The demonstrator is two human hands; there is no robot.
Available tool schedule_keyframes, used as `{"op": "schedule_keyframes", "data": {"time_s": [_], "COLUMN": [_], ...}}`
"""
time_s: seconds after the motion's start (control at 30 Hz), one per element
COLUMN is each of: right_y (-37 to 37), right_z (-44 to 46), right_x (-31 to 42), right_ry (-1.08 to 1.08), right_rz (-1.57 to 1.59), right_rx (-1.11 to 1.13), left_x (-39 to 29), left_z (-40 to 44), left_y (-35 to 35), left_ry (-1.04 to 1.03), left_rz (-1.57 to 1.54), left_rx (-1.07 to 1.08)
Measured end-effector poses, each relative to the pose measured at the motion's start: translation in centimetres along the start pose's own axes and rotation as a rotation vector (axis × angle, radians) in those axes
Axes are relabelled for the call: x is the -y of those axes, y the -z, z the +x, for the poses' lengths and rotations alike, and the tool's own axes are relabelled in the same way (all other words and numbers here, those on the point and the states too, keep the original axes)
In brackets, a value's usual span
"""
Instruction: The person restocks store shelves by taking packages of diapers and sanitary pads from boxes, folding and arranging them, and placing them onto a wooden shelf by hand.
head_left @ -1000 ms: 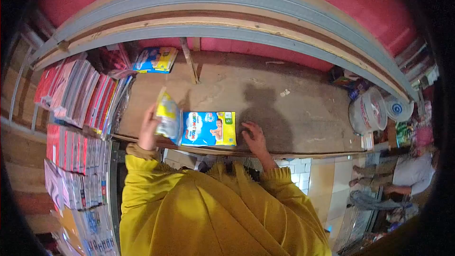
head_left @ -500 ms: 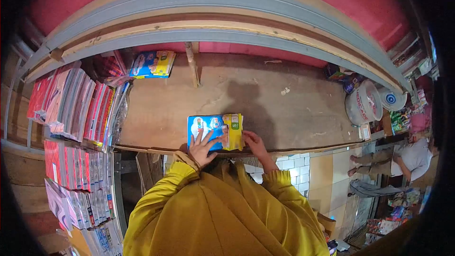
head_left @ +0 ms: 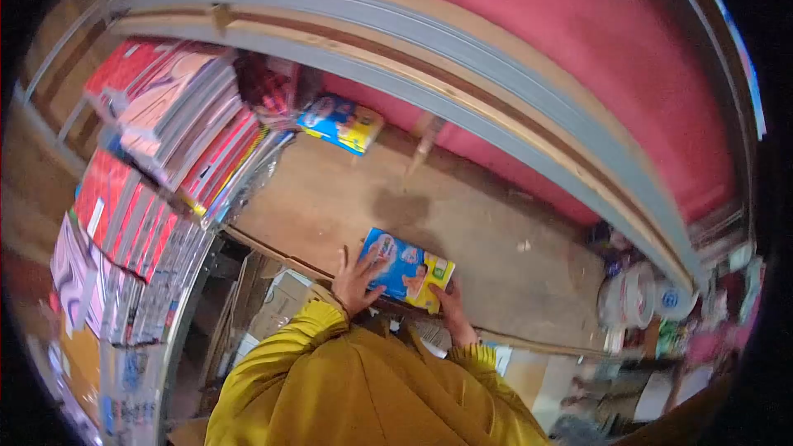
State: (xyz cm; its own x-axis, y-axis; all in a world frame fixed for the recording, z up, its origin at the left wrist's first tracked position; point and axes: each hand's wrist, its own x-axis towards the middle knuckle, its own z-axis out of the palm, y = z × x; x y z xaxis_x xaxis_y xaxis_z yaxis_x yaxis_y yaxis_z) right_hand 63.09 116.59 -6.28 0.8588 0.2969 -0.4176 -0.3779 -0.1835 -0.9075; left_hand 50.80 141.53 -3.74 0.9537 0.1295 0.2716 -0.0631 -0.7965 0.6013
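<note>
A blue and yellow diaper pack (head_left: 405,271) lies face up at the front edge of a wooden shelf board (head_left: 496,281). My left hand (head_left: 355,285) rests with spread fingers on the pack's blue left end, thumb along its near side. On the yellow right end, my right hand (head_left: 453,307) grips the corner, its thumb side against the pack; its other fingers are partly hidden. A similar diaper pack (head_left: 343,122) sits at the back left of the board.
Thick stacks of books or wrapped paper goods (head_left: 198,140) fill the left side. Clear plastic tubs (head_left: 626,297) stand at the right end. A metal-edged upper shelf (head_left: 429,37) arches overhead, and a wooden post (head_left: 423,144) stands near the pink back wall.
The view has turned, so the shelf now slants down to the right. My left hand has shifted toward the pack's left end, and my right hand has closed on its right end.
</note>
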Motion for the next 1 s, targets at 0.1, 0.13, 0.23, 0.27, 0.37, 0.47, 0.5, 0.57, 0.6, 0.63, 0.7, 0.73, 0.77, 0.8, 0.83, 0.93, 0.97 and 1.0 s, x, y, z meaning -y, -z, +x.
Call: {"op": "schedule_keyframes", "data": {"time_s": [0.1, 0.13, 0.23, 0.27, 0.37, 0.47, 0.5, 0.57, 0.6, 0.63, 0.7, 0.73, 0.77, 0.8, 0.83, 0.93, 0.97, 1.0], "right_y": [-1.4, -2.0, -5.4, -6.7, -11.1, -15.5, -17.1, -19.3, -21.3, -23.2, -24.5, -25.6, -25.9, -26.3, -26.5, -27.1, -27.0, -27.2], "right_z": [1.0, 1.3, 3.5, 4.2, 8.7, 14.1, 16.0, 21.2, 21.9, 22.3, 26.9, 28.7, 30.1, 31.2, 32.1, 33.9, 34.3, 34.6], "right_x": [0.4, 1.0, 4.1, 4.8, 7.3, 10.5, 11.8, 13.9, 16.1, 18.2, 18.7, 18.7, 18.4, 18.0, 17.4, 15.9, 15.6, 15.4], "right_ry": [-0.095, -0.146, -0.263, -0.296, -0.299, -0.16, -0.101, -0.099, -0.099, -0.1, -0.097, 0.004, 0.026, 0.028, 0.018, -0.006, -0.012, -0.015], "right_rz": [0.303, 0.291, 0.285, 0.317, 0.39, 0.384, 0.396, 0.44, 0.461, 0.483, 0.42, 0.38, 0.341, 0.306, 0.275, 0.215, 0.198, 0.189], "right_rx": [0.224, 0.234, 0.311, 0.329, 0.466, 0.496, 0.514, 0.455, 0.528, 0.6, 0.373, 0.402, 0.369, 0.333, 0.297, 0.223, 0.206, 0.186], "left_x": [3.5, 5.2, 8.2, 8.8, 10.1, 10.0, 9.9, 10.2, 10.3, 10.3, 10.4, 10.4, 10.5, 10.4, 10.4, 10.7, 10.7, 10.5], "left_z": [-0.7, -1.1, -1.6, -1.9, -2.1, -1.7, -1.6, -1.3, -1.3, -1.2, -1.1, -1.0, -0.9, -1.0, -1.0, -1.0, -1.0, -1.0], "left_y": [2.3, 2.5, 4.1, 4.8, 4.7, 4.6, 4.6, 4.3, 4.3, 4.3, 4.2, 4.1, 4.0, 3.9, 3.8, 3.5, 3.5, 3.6], "left_ry": [0.169, 0.228, 0.359, 0.37, 0.437, 0.426, 0.417, 0.423, 0.424, 0.426, 0.448, 0.459, 0.47, 0.48, 0.49, 0.48, 0.488, 0.491], "left_rz": [0.106, 0.131, 0.072, 0.043, -0.006, 0.093, 0.144, 0.153, 0.16, 0.168, 0.171, 0.17, 0.168, 0.166, 0.165, 0.178, 0.174, 0.167], "left_rx": [-0.154, -0.192, -0.387, -0.446, -0.637, -0.508, -0.424, -0.412, -0.388, -0.364, -0.347, -0.34, -0.339, -0.335, -0.33, -0.349, -0.35, -0.351]}}
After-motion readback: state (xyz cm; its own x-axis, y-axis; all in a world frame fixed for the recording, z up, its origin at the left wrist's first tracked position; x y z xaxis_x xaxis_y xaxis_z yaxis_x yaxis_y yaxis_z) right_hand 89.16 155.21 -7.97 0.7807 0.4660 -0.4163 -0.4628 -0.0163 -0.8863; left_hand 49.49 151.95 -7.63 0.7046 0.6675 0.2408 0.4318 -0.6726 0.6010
